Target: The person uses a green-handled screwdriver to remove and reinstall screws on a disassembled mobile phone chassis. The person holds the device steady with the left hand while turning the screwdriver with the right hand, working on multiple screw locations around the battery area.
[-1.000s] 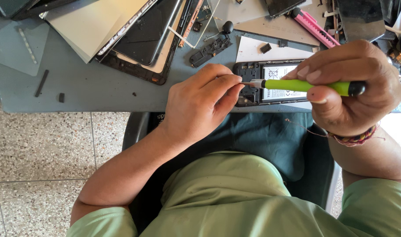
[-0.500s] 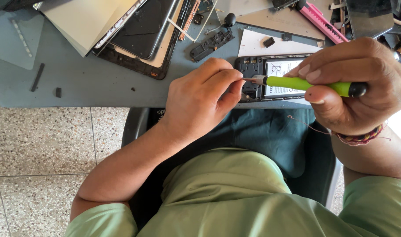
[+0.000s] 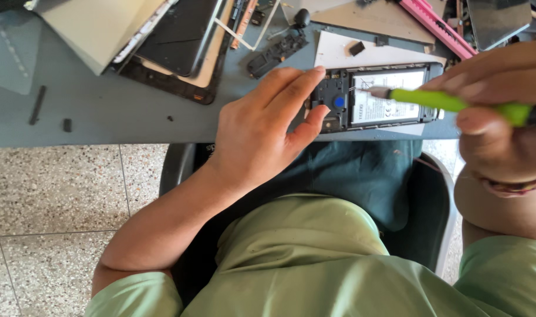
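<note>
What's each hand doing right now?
Left hand: open, fingertips resting on the phone.
Right hand: closed on the screwdriver, its tip over the phone.

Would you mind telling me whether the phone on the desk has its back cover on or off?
Off. The phone lies with its battery and inner boards exposed, the left hand steadying its end and the green screwdriver over it.

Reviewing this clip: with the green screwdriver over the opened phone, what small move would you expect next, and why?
Probably lowering the tip onto the phone's inner frame. The right hand holds the green screwdriver nearly level, its metal tip above the opened phone near the battery's edge. The left hand steadies the phone's end with fingertips and thumb. Which screw it aims at cannot be made out.
</note>
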